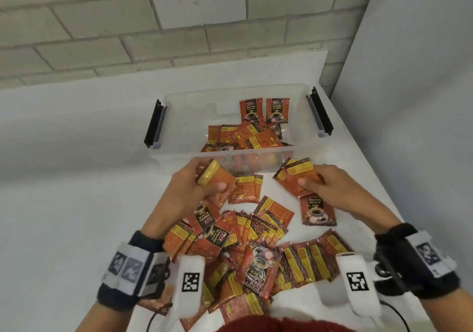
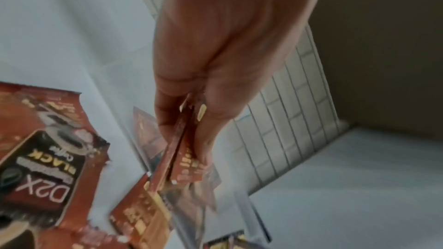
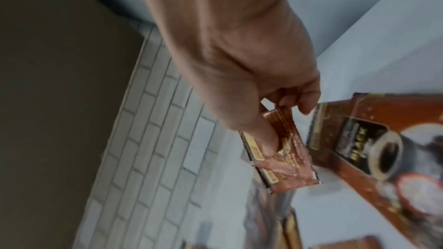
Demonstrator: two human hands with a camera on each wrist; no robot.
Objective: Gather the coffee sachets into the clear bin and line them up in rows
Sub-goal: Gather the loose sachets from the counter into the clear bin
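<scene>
The coffee sachets [image 1: 251,110] read "D2X", "BLACK" and "Coffee" on their fronts.

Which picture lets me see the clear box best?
The head view. There the whole clear bin shows, with both black latches and the sachets inside it. In the left wrist view only a blurry bit of its wall appears, and the right wrist view does not show it clearly.

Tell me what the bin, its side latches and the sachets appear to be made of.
Clear bin: see-through, slightly frosted plastic; the sachets inside show through its wall. Latches: opaque black, probably plastic. Coffee sachets: glossy printed film, foil or plastic, which one unclear; highlights show on the ones the right hand holds.
</scene>
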